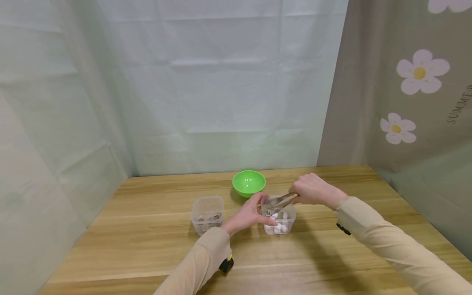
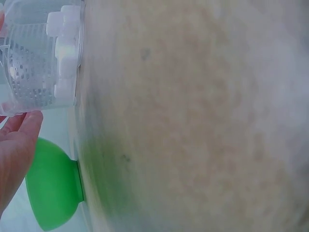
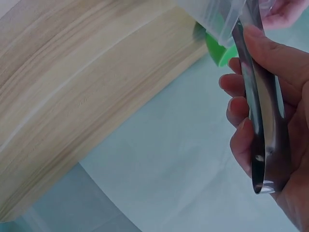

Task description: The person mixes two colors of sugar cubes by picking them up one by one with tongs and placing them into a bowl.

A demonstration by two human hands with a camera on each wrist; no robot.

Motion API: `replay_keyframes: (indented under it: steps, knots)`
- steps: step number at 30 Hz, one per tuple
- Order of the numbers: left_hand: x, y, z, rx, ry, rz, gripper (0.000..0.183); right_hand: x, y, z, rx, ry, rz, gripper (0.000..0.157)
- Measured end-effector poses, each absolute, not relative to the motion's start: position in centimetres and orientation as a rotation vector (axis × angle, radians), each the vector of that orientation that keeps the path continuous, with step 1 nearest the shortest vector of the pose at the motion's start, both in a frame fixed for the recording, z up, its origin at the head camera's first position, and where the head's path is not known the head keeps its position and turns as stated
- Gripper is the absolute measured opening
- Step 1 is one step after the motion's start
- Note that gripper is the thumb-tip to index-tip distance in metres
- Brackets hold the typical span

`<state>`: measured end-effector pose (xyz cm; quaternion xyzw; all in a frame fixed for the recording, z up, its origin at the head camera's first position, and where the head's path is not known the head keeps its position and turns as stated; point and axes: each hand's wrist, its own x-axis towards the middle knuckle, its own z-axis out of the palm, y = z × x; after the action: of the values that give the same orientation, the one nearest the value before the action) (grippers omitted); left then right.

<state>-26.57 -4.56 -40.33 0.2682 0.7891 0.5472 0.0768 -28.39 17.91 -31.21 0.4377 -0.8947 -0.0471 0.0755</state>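
My right hand point(image 1: 313, 189) grips metal tongs point(image 3: 268, 130), fingers on one arm and thumb on the other. The perforated tong ends point(image 2: 31, 77) reach down inside a clear plastic container point(image 1: 290, 226), near several white blocks point(image 1: 279, 228) at its bottom. My left hand point(image 1: 248, 214) holds this container at its left side, thumb at the front and fingers toward the back. Whether the tongs pinch a block cannot be made out. Behind the left hand stands a green bowl point(image 1: 248, 183).
A second clear container point(image 1: 207, 203) stands to the left, with a few dark and greyish pieces point(image 1: 216, 216) in it. All stand on a wooden table point(image 1: 147, 229). Pale curtains point(image 1: 228, 90) hang behind it, and a flowered cloth point(image 1: 368, 90) on the right.
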Motion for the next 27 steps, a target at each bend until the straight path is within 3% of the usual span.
replay_keyframes:
  steps: [27]
  knots:
    - [-26.8,-4.6,-40.1,0.819,2.467,1.526,0.083,-28.3,19.7,-30.3,1.325,-2.695,0.029,0.015]
